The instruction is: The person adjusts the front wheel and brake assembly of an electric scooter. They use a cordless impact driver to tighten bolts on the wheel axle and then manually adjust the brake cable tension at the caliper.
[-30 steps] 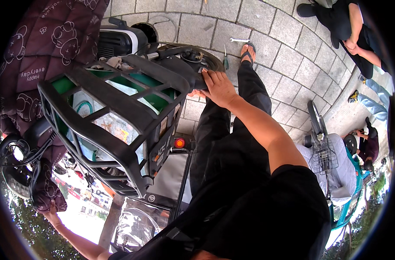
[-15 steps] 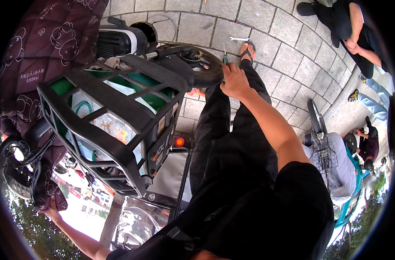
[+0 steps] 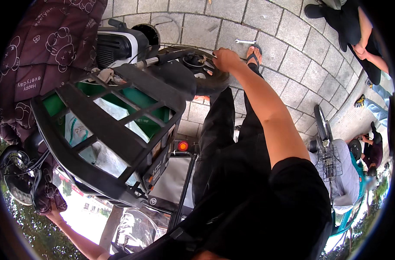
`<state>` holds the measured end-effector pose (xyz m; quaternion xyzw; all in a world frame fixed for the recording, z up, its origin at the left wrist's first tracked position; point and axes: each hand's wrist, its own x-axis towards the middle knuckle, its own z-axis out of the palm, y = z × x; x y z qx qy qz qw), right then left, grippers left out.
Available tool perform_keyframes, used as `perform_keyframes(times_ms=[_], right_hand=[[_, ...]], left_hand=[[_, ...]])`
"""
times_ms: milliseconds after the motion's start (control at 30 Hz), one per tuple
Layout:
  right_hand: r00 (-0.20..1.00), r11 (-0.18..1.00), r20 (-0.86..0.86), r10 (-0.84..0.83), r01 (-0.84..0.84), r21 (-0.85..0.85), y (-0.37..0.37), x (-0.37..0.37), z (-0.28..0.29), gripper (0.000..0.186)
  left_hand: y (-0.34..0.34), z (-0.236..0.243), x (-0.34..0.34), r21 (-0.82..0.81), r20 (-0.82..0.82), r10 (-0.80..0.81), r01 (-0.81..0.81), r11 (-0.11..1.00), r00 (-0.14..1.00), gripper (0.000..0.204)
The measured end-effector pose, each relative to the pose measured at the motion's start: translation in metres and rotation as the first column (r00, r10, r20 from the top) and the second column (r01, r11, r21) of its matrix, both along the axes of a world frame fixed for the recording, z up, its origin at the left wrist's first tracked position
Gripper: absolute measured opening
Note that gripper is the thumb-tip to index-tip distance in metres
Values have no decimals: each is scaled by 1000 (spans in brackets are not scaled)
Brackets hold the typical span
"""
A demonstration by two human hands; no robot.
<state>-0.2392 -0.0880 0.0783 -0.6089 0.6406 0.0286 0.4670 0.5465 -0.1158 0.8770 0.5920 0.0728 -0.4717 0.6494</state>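
Observation:
My right hand (image 3: 225,60) is closed over the far edge of a black tyre (image 3: 212,84) on a two-wheeled vehicle, its fingers curled and partly hidden. My right arm stretches forward past my dark trousers. At lower left, my left hand (image 3: 54,213) grips the end of a maroon quilted cover (image 3: 48,190) over a handlebar end; its fingers are mostly hidden behind the cloth. Between my hands sits a black slatted basket (image 3: 104,123) with a green lining, holding pale bags and papers.
An open-end wrench (image 3: 245,41) lies on the paving beside my sandalled foot (image 3: 254,55). A larger maroon quilted cover (image 3: 54,47) fills the upper left. A person with clasped hands (image 3: 361,50) is at upper right. Below that, a bicycle with a wire basket (image 3: 329,164) stands.
My right hand has shifted along the tyre to its far edge, with fingers more curled. The basket has swung slightly left and tilted. My left hand keeps its hold.

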Motion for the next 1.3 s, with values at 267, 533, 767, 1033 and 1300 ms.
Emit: perform_keyframes(times_ms=[267, 533, 767, 1033, 1300], right_hand=[[984, 979, 172, -38, 2, 205, 0, 38, -69, 33], [977, 982, 97, -188, 186, 37, 8, 48, -63, 34], [968, 987, 198, -152, 137, 89, 14, 44, -76, 30], [923, 938, 171, -345, 330, 111, 13, 47, -66, 33], [932, 970, 271, -239, 214, 119, 23, 38, -76, 35]], left_hand=[[30, -65, -47, 764, 604, -761, -101, 638, -236, 69], [29, -71, -47, 753, 596, -762, -153, 640, -251, 71], [26, -71, -44, 755, 582, -767, -171, 633, -271, 73], [25, -75, -38, 753, 576, -768, -184, 632, -278, 75], [23, -75, -32, 752, 571, -767, -189, 632, -293, 77]])
